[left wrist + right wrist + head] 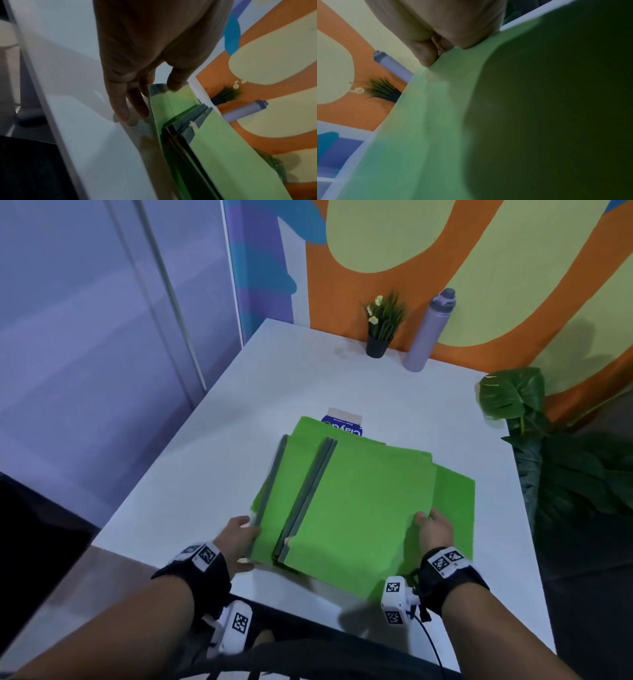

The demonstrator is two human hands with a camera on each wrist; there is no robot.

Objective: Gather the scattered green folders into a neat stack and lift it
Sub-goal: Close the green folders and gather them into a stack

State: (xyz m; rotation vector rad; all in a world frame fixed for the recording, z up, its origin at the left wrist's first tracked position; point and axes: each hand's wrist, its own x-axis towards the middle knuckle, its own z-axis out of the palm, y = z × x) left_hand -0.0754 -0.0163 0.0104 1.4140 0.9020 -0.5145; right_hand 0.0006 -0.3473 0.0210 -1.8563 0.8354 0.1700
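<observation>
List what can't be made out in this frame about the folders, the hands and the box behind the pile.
- Folder count: the green folders overlap in the head view; lower ones are covered.
- Right hand: its fingers go under the top folder; the right wrist view is blurred and mostly dark green.
- Left hand: its palm side is hidden in the head view.
- Blue and white box: mostly covered by folders, print unreadable.

1. Green folders at six o'clock: matt card, with smooth grey plastic-looking spines.
2. White table: smooth, faint sheen.
3. Lilac bottle at twelve o'clock: matt finish.
</observation>
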